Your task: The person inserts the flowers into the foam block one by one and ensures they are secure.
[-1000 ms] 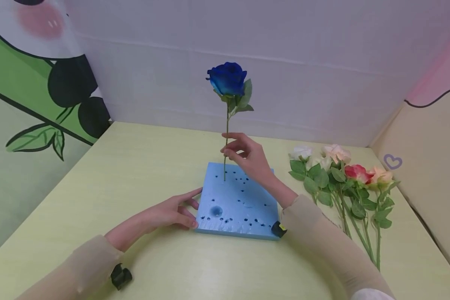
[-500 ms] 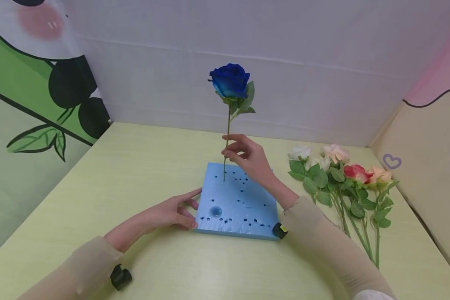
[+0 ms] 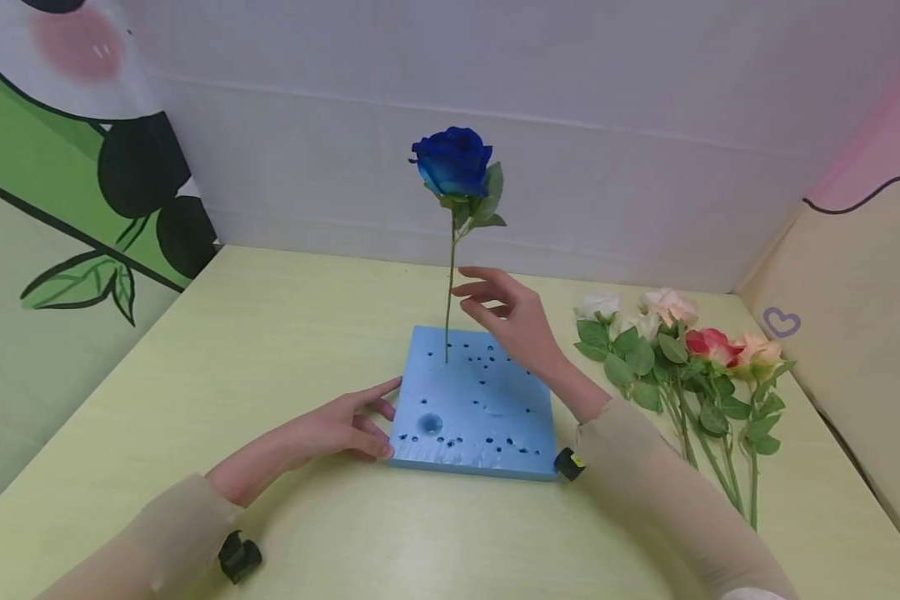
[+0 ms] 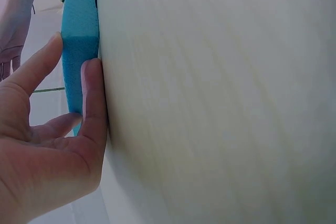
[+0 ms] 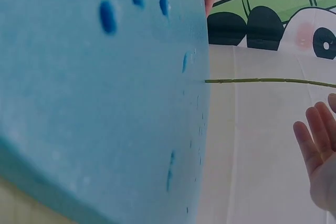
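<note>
At the left edge of the blue foam block [image 3: 474, 408], the left hand [image 3: 335, 428] lies on the yellow table [image 3: 270, 333], its fingers nearly straight and pressed against the block's side; the left wrist view shows fingertips [image 4: 92, 85] flat against the foam, holding nothing. Standing near the far left corner of the block is the blue rose [image 3: 452, 161], its thin stem [image 3: 449, 292] upright in one of the many holes. Just right of the stem hovers the right hand [image 3: 510, 312], fingers spread and relaxed, clear of the stem as far as the head view lets me tell. Further right of the block lie several pale and pink roses [image 3: 675, 333] on the table.

The rose looks light and top-heavy, with a wiry, slender stem (likely artificial) that would bend if pushed from high up. A low pinch on the stem, close above the foam, seems the steadiest hold. The foam is soft and dents readily, and light enough to slide.
</note>
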### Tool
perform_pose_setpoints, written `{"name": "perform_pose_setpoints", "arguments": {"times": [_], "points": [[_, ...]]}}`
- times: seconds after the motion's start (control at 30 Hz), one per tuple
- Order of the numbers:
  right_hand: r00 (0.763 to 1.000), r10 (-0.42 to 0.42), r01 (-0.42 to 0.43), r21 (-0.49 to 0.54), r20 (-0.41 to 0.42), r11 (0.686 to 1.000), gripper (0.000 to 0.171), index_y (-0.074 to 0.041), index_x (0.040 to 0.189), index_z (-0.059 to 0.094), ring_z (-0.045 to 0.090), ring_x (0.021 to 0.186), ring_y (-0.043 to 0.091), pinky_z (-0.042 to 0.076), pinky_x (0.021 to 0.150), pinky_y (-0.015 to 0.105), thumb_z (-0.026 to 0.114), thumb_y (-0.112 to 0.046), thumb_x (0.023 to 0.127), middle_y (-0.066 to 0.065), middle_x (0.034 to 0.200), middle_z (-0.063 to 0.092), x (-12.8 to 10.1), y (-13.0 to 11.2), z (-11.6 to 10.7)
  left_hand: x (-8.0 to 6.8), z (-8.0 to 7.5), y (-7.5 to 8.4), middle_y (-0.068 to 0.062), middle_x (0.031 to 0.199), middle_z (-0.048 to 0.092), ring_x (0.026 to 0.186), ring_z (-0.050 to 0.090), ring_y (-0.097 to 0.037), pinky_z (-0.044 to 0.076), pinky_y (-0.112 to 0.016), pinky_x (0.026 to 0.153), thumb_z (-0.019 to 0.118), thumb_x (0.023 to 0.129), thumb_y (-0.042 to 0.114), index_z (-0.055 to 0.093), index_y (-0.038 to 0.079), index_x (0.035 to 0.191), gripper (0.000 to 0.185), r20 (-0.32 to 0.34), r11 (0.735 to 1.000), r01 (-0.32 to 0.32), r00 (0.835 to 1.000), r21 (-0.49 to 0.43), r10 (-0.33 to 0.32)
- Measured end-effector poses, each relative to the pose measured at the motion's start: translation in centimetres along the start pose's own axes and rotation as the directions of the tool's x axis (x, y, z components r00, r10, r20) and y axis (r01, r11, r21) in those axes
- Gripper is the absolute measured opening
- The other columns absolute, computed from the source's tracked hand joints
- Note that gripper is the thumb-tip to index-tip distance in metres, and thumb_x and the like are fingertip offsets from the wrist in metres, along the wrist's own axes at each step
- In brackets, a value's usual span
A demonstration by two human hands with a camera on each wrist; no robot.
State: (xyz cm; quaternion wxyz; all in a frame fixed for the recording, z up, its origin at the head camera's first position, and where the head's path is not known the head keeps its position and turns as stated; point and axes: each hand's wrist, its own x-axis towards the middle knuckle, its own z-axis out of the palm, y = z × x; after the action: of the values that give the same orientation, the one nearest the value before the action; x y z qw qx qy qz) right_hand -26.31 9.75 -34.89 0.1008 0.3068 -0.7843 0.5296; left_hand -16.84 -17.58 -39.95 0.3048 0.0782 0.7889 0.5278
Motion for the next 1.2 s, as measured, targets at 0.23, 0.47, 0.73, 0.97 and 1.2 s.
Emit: {"name": "perform_pose_setpoints", "arguments": {"times": [0.23,0.47,0.73,0.97,1.2], "points": [[0.998,0.025,-0.025,0.005,-0.061,1.000,0.041,-0.013,0.136,0.058,0.070,0.108,0.023,0.056,0.083,0.020,0.065,-0.012,0.095,0.011,0.119,0.072,-1.1,0.4,-1.7,-0.2,0.1,0.1,-0.018,0.135,0.044,0.098,0.065,-0.018,0.057,-0.030,0.084,0.077,0.084,0.015,0.018,0.018,0.159,0.095,0.014,1.000,-0.019,1.000,0.001,0.019],[0.986,0.081,-0.080,0.010,-0.148,0.997,0.041,-0.002,0.133,0.058,0.065,0.108,0.037,0.053,0.082,0.014,0.065,-0.001,0.093,0.022,0.119,0.068,-2.5,1.0,-3.9,-0.1,0.0,0.0,-0.017,0.135,0.045,0.098,0.065,-0.019,0.057,-0.031,0.084,0.078,0.084,0.015,0.019,0.021,0.159,0.096,0.004,1.000,-0.006,1.000,0.007,0.006],[0.981,0.117,-0.125,-0.044,-0.154,0.991,0.041,-0.012,0.134,0.059,0.065,0.109,0.021,0.051,0.089,0.013,0.066,-0.010,0.094,0.014,0.123,0.067,-5.0,1.3,-6.7,0.0,0.0,-0.1,-0.017,0.135,0.045,0.098,0.065,-0.019,0.057,-0.030,0.085,0.079,0.083,0.016,0.020,0.022,0.159,0.096,-0.004,1.000,0.000,1.000,0.012,0.000],[0.976,0.177,-0.192,-0.112,-0.126,0.975,0.044,-0.013,0.138,0.055,0.060,0.107,-0.004,0.049,0.091,0.011,0.066,-0.014,0.095,0.012,0.127,0.064,-7.6,1.3,-8.9,0.0,-0.1,-0.1,-0.017,0.136,0.045,0.099,0.065,-0.019,0.057,-0.030,0.085,0.078,0.084,0.017,0.020,0.021,0.159,0.096,0.006,1.000,-0.009,1.000,0.009,0.009],[0.973,0.206,-0.223,-0.198,-0.106,0.955,0.050,-0.015,0.142,0.051,0.056,0.110,-0.007,0.047,0.089,0.009,0.067,-0.016,0.095,0.010,0.127,0.063,-9.8,1.3,-10.7,0.0,-0.1,-0.1,-0.017,0.136,0.045,0.099,0.065,-0.019,0.057,-0.030,0.085,0.079,0.083,0.017,0.019,0.020,0.159,0.097,0.004,1.000,-0.007,1.000,0.014,0.007]]}}
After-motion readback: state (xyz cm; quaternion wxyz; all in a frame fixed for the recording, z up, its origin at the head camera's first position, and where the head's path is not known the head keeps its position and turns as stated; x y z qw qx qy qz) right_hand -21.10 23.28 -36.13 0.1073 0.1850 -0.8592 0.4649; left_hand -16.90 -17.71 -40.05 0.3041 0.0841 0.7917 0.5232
